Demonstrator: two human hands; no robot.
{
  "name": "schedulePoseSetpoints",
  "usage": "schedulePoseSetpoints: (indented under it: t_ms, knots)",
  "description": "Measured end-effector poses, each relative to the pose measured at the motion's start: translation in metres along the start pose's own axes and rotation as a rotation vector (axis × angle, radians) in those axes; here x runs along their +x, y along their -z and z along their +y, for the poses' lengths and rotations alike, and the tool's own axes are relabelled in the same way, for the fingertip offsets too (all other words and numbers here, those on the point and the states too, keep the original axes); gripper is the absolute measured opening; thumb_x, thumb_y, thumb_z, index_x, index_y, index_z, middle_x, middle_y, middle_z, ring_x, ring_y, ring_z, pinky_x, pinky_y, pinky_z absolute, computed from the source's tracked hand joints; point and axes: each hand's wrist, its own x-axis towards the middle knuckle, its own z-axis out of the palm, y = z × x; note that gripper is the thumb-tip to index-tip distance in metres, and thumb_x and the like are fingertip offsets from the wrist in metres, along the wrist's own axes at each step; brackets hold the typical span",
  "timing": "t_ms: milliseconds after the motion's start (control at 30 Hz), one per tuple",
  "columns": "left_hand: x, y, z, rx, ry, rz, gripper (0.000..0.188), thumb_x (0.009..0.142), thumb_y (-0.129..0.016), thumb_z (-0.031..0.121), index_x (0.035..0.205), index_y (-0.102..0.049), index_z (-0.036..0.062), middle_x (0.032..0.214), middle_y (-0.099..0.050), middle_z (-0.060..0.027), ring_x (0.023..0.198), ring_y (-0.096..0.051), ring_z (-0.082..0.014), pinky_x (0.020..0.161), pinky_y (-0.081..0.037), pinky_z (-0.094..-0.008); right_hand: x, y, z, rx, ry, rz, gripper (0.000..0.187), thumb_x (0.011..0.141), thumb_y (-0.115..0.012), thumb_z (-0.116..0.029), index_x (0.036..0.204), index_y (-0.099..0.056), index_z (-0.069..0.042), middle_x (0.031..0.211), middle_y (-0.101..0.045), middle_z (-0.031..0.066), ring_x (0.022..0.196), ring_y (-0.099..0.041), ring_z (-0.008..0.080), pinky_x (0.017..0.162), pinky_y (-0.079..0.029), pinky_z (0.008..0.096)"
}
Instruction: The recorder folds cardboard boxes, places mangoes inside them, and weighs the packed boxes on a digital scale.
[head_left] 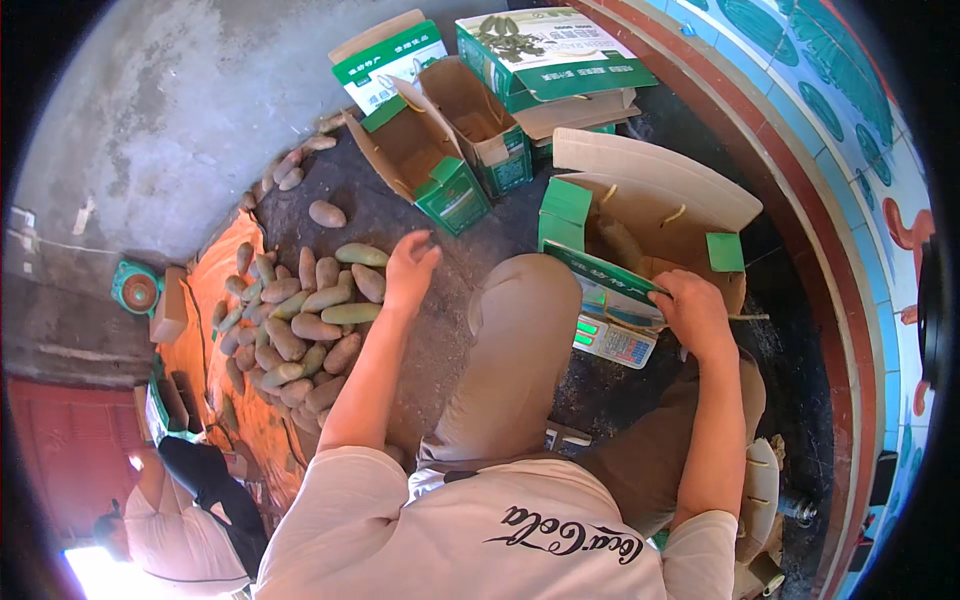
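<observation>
1. We take the open carton (655, 215) in front of the right knee as our landmark: brown cardboard inside, green end flaps, its wide plain lid flap thrown back behind it.
2. Left of that carton lies the pile of fruits (300, 315), oblong, brownish and green, heaped on dark ground and orange sheeting.
3. Behind the carton sits a closed green-and-white box (545, 50) with a fruit picture on its top, resting on flattened cardboard.
4. Behind and to the left of the carton stand two opened cartons (440, 150), brown within, with green printed ends; a white-and-green flap rises behind them.
5. Just below the carton's near edge a small scale (612, 340) shows a green display and a keypad.
6. Our right hand (695, 310) grips the carton's near green flap, fingers curled over its edge.
7. Our left hand (410, 265) reaches over the right edge of the pile, fingers loose and slightly bent, holding nothing we can see.
8. Far left of the carton lies a round green object (137, 288) on the concrete.
</observation>
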Motion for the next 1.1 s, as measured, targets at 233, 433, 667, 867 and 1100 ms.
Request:
schedulePoseSetpoints:
  t_ms: [233,433,667,867,1100]
  knots:
    - [-0.038,0.05,-0.211,0.497,0.412,-0.15,0.041,0.074,-0.066,0.031,0.106,-0.061,0.0044,0.101,-0.064,-0.0165,0.098,-0.06,-0.0303,0.085,-0.046,-0.0376,0.001,0.002,-0.009,0.0,-0.081,-0.02,0.017,0.075,-0.067,-0.017,0.087,-0.063,-0.005,0.083,-0.062,0.0124,0.083,-0.06,0.0308,0.072,-0.047,0.0411]
    - [-0.087,0.077,-0.366,1.036,0.507,-0.609,0.039,0.082,-0.054,0.031,0.112,-0.06,0.0067,0.114,-0.059,-0.018,0.107,-0.056,-0.0306,0.09,-0.044,-0.0396,0.004,0.0,-0.014,-0.047,-0.137,-0.033,0.02,0.074,-0.068,-0.017,0.088,-0.063,-0.004,0.086,-0.063,0.0127,0.083,-0.06,0.0312,0.072,-0.047,0.0401]
    - [-0.18,0.095,-0.403,1.149,0.548,-0.894,0.042,0.086,-0.05,0.035,0.12,-0.056,0.0109,0.125,-0.052,-0.0155,0.116,-0.051,-0.0287,0.097,-0.041,-0.04,0.006,0.005,-0.017,-0.058,-0.192,-0.03,0.02,0.072,-0.07,-0.016,0.088,-0.063,-0.005,0.086,-0.063,0.0127,0.081,-0.061,0.031,0.07,-0.047,0.0381]
    - [-0.241,0.112,-0.325,1.12,0.998,-0.809,0.057,0.083,-0.052,0.041,0.133,-0.043,0.0149,0.131,-0.047,-0.0139,0.12,-0.046,-0.0337,0.099,-0.039,-0.046,0.009,0.001,-0.02,-0.039,-0.185,-0.018,0.02,0.072,-0.069,-0.012,0.089,-0.063,-0.004,0.086,-0.063,0.0126,0.08,-0.061,0.0303,0.07,-0.047,0.0362]
    - [-0.256,0.101,-0.281,1.212,0.968,-0.902,0.048,0.087,-0.05,0.028,0.133,-0.043,0.0161,0.142,-0.032,-0.0073,0.136,-0.02,-0.0308,0.105,-0.024,-0.0543,0.01,-0.001,-0.017,-0.079,-0.157,-0.005,0.023,0.07,-0.071,-0.012,0.09,-0.063,-0.003,0.087,-0.063,0.0128,0.081,-0.061,0.0309,0.071,-0.047,0.0369]
